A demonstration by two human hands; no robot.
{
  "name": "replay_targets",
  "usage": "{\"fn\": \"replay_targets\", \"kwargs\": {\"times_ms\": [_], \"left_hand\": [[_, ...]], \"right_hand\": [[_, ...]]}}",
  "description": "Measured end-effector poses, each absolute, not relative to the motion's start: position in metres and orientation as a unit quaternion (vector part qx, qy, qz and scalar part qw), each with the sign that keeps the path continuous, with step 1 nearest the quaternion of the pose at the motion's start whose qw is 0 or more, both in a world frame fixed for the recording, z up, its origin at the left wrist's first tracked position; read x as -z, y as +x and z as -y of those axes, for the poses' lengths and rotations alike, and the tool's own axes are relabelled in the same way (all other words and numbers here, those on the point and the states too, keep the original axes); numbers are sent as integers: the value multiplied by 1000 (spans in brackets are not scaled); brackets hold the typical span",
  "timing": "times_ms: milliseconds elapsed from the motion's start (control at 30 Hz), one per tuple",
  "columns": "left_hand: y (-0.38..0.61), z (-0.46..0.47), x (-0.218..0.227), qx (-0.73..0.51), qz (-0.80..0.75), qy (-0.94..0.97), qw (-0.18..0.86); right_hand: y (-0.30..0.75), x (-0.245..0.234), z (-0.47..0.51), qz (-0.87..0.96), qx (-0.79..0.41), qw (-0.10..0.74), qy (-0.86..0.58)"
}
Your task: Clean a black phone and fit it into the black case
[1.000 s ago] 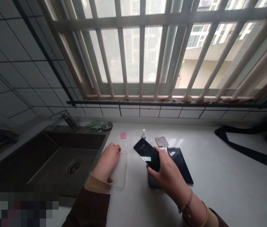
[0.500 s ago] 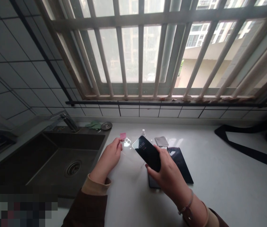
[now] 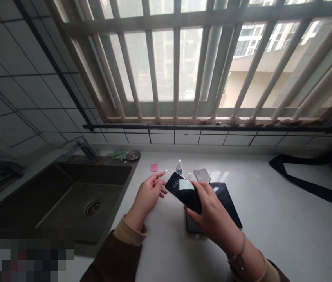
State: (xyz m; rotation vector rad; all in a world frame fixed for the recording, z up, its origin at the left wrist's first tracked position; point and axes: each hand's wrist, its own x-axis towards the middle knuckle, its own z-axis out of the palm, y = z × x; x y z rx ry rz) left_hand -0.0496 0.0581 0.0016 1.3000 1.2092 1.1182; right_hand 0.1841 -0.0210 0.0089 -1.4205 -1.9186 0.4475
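Note:
My right hand grips a black smartphone by its lower end, its screen up and showing 13:02. Fingers of my left hand pinch a clear phone case, mostly hidden behind the phone's upper end. Phone and case overlap in view; whether they touch I cannot tell. Under and beyond my right hand lies a dark flat tablet-like device on the white counter. A small white bottle stands just past the phone. Beside it lie a folded grey cloth and a pink paper square.
A dark sink with a chrome faucet is on the left. A green cloth and a round metal drain cover rest at its back edge. On the right lies a black strap. A barred window rises behind.
My left hand has moved right with the clear case, from beside the pink paper to behind the phone's top end. The phone has tilted a little, and the bottle shows more fully.

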Motion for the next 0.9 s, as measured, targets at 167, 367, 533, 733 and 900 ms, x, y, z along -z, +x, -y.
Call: {"fn": "replay_targets", "kwargs": {"times_ms": [167,367,533,733,900], "left_hand": [[-45,-55,-3,-449,-486,529,531],[-38,-49,-6,-440,-468,487,591],[-37,-46,-5,-443,-456,456,623],[-33,-43,-3,-443,-436,439,649],[-28,-39,-4,-454,-425,415,664]], "right_hand": [[188,-5,18,750,-172,336,-543],[190,-8,18,761,-184,323,-532],[190,-4,16,762,-180,304,-543],[191,-6,17,761,-176,304,-544],[190,-8,18,763,-176,305,-541]]}}
